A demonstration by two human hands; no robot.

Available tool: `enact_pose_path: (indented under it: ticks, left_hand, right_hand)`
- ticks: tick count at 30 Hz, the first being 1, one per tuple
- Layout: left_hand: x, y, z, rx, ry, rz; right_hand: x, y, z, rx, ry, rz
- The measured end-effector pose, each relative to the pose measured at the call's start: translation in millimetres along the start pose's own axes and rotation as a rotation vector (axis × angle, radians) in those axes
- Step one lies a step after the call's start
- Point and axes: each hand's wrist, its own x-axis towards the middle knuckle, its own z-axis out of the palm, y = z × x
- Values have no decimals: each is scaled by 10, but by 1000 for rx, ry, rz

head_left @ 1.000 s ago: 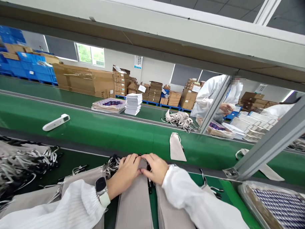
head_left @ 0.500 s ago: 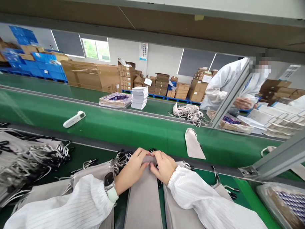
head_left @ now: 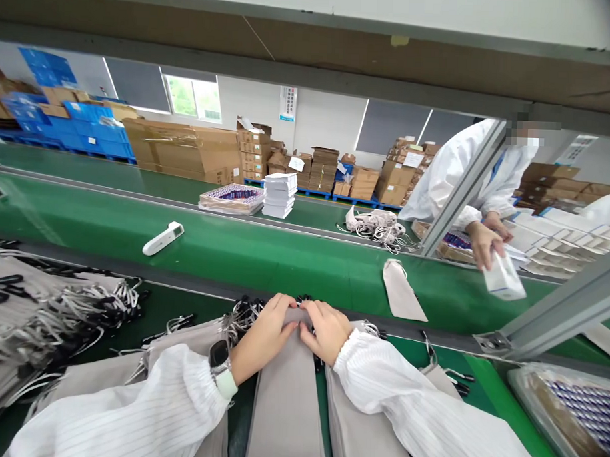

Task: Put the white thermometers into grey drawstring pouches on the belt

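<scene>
Both my hands meet at the far end of a grey drawstring pouch (head_left: 288, 394) on top of a stack in front of me. My left hand (head_left: 267, 330) pinches the left side of its mouth, thumb toward me and fingers beyond. On the right side, my right hand (head_left: 328, 330) grips the same edge in a like way. Black cord ends show just past my fingertips. Close on the right lies another stack of grey pouches (head_left: 361, 424), partly under my right sleeve. More pouches (head_left: 185, 344) lie left, beneath my left forearm.
A heap of corded pouches (head_left: 46, 333) fills the left. On the green conveyor belt (head_left: 284, 254) lie a white handheld device (head_left: 163, 239) and a single pouch (head_left: 403, 290). A metal post (head_left: 547, 317) slants at right beside a plastic-wrapped tray (head_left: 569, 411). A co-worker's hand (head_left: 482, 245) holds a white box (head_left: 504, 275).
The white device and single pouch have shifted right along the belt. Across the line, the co-worker has brought a white box down over the belt. My hands have barely moved.
</scene>
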Motion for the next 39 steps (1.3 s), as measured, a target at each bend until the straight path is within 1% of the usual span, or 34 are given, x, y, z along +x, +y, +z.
enact_pose_path:
  ticks: [4, 8, 16, 20, 23, 28, 34, 39]
  left_hand:
    - [-3, 4, -4, 54, 22, 38]
    - [-2, 31, -18, 93, 17, 69]
    - [-29, 111, -43, 176, 19, 38]
    - [-42, 143, -42, 216, 24, 57]
    - [-57, 163, -44, 265, 43, 44]
    - [-62, 159, -50, 369, 4, 53]
    - [-46, 119, -38, 351, -29, 42]
    - [-55, 122, -26, 379, -54, 29]
  right_hand:
    - [4, -9, -14, 3, -7, 4]
    - [3, -3, -9, 14, -7, 0]
    - [-7, 6, 11, 13, 3, -3]
    - [-10, 9, 19, -17, 6, -8]
    - [-7, 14, 20, -68, 8, -23]
    - [-6, 19, 25, -118, 24, -67]
    - [-13, 21, 39, -101, 24, -72]
    - [-16, 26, 54, -97, 37, -84]
